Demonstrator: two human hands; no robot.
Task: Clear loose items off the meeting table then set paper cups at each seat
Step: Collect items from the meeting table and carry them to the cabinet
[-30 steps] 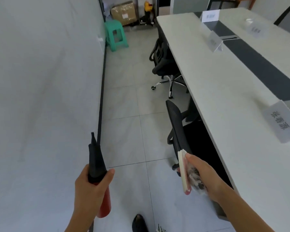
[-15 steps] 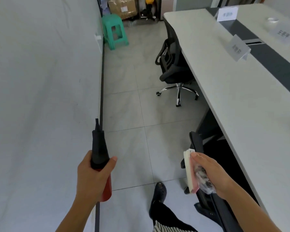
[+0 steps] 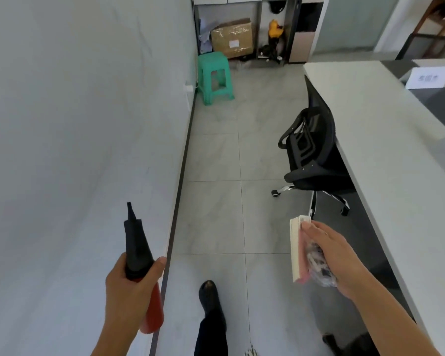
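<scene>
The left hand (image 3: 129,291) is wrapped around a red-and-black pump (image 3: 136,247), its long axis running forward, nozzle leading. The right hand (image 3: 334,255) clutches a pale pad (image 3: 297,250) and a clear bag (image 3: 319,265). Both loads are off the meeting table (image 3: 385,140), whose long edge runs beside the nearer right hand.

A strip of tiled floor (image 3: 216,155) runs open between the white wall (image 3: 75,124) on the left and the worktop (image 3: 370,111) on the right. An office chair (image 3: 308,150) juts from the worktop's edge into the strip's right half. Far left, a green stool (image 3: 215,75) stands by the wall, with a cardboard box (image 3: 233,38) just beyond it.
</scene>
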